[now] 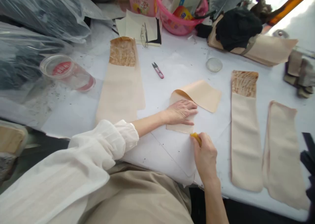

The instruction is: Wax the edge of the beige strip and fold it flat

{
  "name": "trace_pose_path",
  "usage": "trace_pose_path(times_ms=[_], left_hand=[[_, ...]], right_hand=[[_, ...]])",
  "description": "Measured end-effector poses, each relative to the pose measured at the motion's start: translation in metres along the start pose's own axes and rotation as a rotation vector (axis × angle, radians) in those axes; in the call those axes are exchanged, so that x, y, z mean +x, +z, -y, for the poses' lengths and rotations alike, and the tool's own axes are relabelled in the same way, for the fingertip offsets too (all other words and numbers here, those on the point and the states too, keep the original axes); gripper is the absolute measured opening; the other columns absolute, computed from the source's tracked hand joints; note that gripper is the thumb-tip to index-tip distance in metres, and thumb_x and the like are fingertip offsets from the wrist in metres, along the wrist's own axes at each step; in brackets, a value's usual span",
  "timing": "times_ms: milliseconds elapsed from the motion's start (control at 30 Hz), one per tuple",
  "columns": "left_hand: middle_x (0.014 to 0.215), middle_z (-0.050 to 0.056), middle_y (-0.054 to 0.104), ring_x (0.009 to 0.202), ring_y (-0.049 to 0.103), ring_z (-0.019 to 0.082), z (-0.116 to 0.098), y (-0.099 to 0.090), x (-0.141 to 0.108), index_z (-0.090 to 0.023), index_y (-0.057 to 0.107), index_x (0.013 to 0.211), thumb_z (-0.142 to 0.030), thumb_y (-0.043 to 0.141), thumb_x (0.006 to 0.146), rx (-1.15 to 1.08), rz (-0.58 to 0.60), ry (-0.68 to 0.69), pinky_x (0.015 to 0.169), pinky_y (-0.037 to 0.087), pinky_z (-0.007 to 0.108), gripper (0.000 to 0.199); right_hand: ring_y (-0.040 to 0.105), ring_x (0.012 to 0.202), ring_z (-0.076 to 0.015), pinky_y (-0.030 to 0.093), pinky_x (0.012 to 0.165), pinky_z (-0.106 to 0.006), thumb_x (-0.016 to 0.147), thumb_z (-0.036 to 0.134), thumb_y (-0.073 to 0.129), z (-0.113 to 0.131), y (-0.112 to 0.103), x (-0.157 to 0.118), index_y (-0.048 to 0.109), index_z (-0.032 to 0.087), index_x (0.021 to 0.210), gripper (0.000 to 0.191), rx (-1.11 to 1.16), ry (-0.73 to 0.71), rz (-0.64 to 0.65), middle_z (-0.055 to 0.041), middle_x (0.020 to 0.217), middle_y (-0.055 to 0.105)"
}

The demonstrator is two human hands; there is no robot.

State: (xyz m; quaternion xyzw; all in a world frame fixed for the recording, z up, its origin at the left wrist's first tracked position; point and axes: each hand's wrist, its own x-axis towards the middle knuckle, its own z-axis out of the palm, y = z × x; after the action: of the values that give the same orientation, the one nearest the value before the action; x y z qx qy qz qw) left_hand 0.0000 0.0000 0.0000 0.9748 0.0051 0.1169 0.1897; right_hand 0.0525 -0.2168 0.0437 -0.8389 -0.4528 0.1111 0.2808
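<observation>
A beige strip [205, 94] lies folded over on the white table, its upper part turned back to the right. My left hand [180, 113] rests flat on the lower part of it, fingers spread. Just below the strip's bottom right corner, my right hand [205, 151] is closed around a small yellow tool [196, 138], whose tip is near that corner. Long beige pieces [120, 92] with a brown-smeared top end lie to the left. On the right lie another brown-ended strip [246, 135] and a folded beige stack [283, 148].
Pink-handled snips [157, 70] and a round clear lid [214, 65] lie beyond my hands. A plastic cup [71, 73] lies tipped at left near plastic bags [44, 13]. Behind are a pink basket [176, 25], papers [135, 27] and black cloth [237, 27] on a beige bundle.
</observation>
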Motion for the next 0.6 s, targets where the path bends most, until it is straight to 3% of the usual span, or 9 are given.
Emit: trace_pose_path(times_ms=[67,133,233,400,533,600], left_hand=[[0.136,0.01,0.055,0.13,0.047,0.028,0.0,0.0,0.0,-0.019,0.06,0.126,-0.052,0.064,0.088,0.007,-0.005,-0.003,0.113,0.034,0.039,0.05],[0.136,0.01,0.055,0.131,0.047,0.028,-0.001,-0.001,0.0,-0.019,0.06,0.126,-0.052,0.064,0.088,0.014,-0.007,-0.003,0.114,0.033,0.04,0.05],[0.136,0.011,0.054,0.13,0.047,0.028,-0.002,-0.003,0.0,-0.018,0.06,0.125,-0.051,0.063,0.089,0.014,-0.003,-0.003,0.114,0.033,0.04,0.048],[0.133,0.009,0.056,0.127,0.05,0.026,0.0,-0.001,0.0,-0.018,0.061,0.124,-0.048,0.06,0.092,0.001,-0.03,0.007,0.112,0.035,0.038,0.043],[0.133,0.009,0.057,0.128,0.05,0.026,0.001,0.002,0.002,-0.019,0.062,0.123,-0.047,0.06,0.093,0.012,-0.04,0.012,0.112,0.035,0.038,0.041],[0.134,0.01,0.056,0.129,0.049,0.026,0.001,0.002,0.002,-0.02,0.062,0.123,-0.047,0.059,0.093,0.022,-0.039,0.007,0.112,0.034,0.039,0.041]], right_hand=[[0.05,0.063,-0.0173,0.036,0.061,-0.029,0.097,0.041,0.051,-0.001,-0.01,-0.007,0.048,0.023,0.08,0.026,0.016,0.05,0.025,0.0019,0.074,0.054],[0.054,0.065,-0.0176,0.039,0.062,-0.029,0.096,0.044,0.057,0.001,-0.015,-0.007,0.054,0.022,0.086,0.024,0.047,0.103,-0.039,0.0012,0.077,0.058],[0.058,0.071,-0.0188,0.042,0.066,-0.029,0.096,0.045,0.059,0.008,-0.005,0.007,0.057,0.022,0.094,0.023,0.087,0.087,-0.148,-0.0008,0.084,0.062],[0.054,0.073,-0.0197,0.04,0.068,-0.031,0.1,0.038,0.047,0.015,0.019,0.014,0.051,0.022,0.085,0.023,0.058,-0.082,-0.054,-0.0007,0.08,0.055],[0.052,0.068,-0.0169,0.039,0.064,-0.028,0.099,0.037,0.053,0.014,0.009,-0.003,0.052,0.022,0.084,0.021,0.089,-0.02,0.019,0.0017,0.077,0.055],[0.054,0.067,-0.0164,0.04,0.063,-0.028,0.097,0.039,0.057,0.017,0.004,-0.003,0.055,0.022,0.088,0.02,0.107,0.025,-0.037,0.0017,0.078,0.058]])
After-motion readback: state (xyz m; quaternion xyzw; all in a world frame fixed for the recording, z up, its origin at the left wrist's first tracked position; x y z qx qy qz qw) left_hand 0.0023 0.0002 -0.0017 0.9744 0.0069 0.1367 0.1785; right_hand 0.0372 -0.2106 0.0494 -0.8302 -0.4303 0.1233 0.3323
